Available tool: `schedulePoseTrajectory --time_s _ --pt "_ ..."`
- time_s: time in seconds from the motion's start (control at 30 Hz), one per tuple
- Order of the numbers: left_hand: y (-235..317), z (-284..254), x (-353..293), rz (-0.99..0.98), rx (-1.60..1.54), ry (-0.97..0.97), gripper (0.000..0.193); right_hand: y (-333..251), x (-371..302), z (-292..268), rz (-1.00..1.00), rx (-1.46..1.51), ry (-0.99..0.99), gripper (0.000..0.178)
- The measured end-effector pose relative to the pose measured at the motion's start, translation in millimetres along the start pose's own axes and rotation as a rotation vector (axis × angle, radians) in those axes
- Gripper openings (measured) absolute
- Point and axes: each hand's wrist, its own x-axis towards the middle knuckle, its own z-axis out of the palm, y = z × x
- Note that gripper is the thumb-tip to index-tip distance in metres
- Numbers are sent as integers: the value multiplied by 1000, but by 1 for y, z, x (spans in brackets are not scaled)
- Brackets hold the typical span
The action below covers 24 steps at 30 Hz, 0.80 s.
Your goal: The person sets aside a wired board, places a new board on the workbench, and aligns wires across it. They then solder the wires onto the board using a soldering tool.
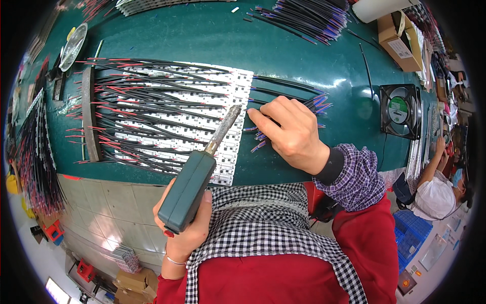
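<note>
A dark green soldering iron (188, 188) is gripped in my left hand (195, 223), its metal tip resting at or just over the right part of the white circuit board panel (242, 93). My right hand (292, 133) is closed in a pinch just past the panel's right edge, on what appears to be a thin black wire (255, 101). Black wires with red ends (147, 106) run left across the panel. More black wires (288, 83) with blue-purple ends stick out to its right, partly hidden beneath my right hand.
A flat bar (90, 114) lies across the wires at the left. A bundle of black wires (314, 20) is at the back of the green table (212, 35). To the right stand a small fan (400, 111) and a cardboard box (400, 40). Another person (435, 195) sits far right.
</note>
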Motion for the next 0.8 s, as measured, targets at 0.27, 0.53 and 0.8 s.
schedulePoseTrajectory --time_s 0.27,0.53,0.8 --pt "0 12 14 188 16 109 18 -1 0 0 -5 -3 8 25" --pt "4 10 14 171 47 96 16 -1 0 1 -5 -12 4 25" --pt "2 8 3 99 30 150 19 -2 0 0 -2 -6 7 24"
